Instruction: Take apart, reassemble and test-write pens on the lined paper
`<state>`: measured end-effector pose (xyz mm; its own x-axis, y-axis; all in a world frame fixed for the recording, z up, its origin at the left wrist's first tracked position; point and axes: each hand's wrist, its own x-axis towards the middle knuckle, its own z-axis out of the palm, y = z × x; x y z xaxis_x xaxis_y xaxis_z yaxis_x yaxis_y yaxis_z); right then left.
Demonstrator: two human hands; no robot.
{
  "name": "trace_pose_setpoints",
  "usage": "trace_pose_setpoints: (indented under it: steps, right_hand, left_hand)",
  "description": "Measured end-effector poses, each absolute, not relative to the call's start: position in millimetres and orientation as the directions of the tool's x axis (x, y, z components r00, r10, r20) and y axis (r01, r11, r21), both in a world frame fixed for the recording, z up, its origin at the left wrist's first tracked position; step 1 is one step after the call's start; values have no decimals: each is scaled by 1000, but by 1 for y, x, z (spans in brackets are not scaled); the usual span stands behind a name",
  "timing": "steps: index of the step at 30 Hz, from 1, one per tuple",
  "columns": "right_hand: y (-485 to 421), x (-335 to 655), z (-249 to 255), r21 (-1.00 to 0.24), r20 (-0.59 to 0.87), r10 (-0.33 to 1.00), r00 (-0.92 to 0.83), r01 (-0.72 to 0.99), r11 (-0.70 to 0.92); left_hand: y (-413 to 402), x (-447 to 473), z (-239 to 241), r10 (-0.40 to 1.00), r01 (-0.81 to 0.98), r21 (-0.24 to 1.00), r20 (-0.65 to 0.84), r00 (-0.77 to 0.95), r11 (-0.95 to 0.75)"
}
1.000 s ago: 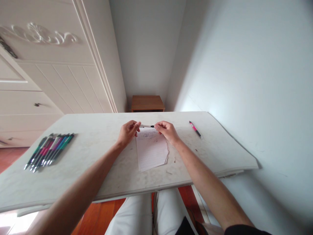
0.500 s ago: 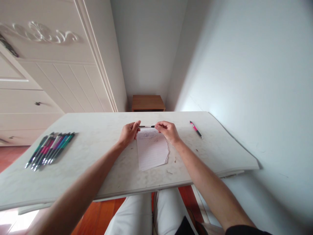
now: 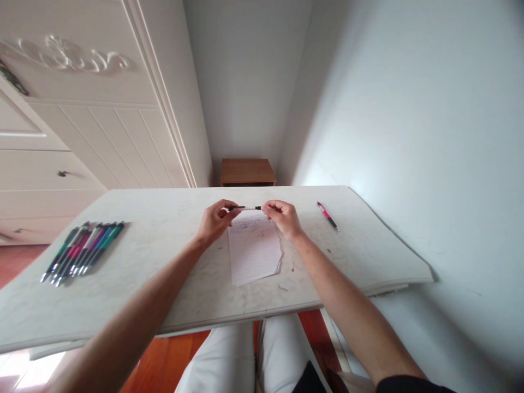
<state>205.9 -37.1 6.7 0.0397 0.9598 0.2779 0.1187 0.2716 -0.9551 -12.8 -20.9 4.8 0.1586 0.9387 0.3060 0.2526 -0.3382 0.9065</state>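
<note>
A brown wooden stand (image 3: 248, 172) sits near a pale cabinet (image 3: 110, 131).

Left fingers (image 3: 234, 214) and right fingers (image 3: 269, 211) hold a pen (image 3: 250, 208) between them near lined paper's (image 3: 254, 254) far end.

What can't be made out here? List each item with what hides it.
All in the head view:
Black-and-white pen, one end: covered by the right hand.
Lined paper, scribbled marks: too small and faint to read.
Pen bundle, exact count: overlap and blur.
White cabinet, remainder: cut off by the left and top edges.
</note>
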Motion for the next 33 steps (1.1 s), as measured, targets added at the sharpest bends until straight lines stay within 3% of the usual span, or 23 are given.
trace_pose_setpoints:
  steps: [13,25,33]
  right_hand:
    - [-34,211,6,-951,300,952,56,96,294]
    - [-31,214,7,-975,218,974,64,54,215]
    - [-29,222,10,-987,150,977,151,74,140]
  left_hand:
    - [-18,-17,5,927,246,894,357,115,-375]
    - [-5,-20,1,955,208,935,296,-3,-289]
    - [-3,-23,-2,969,373,894,237,74,-247]
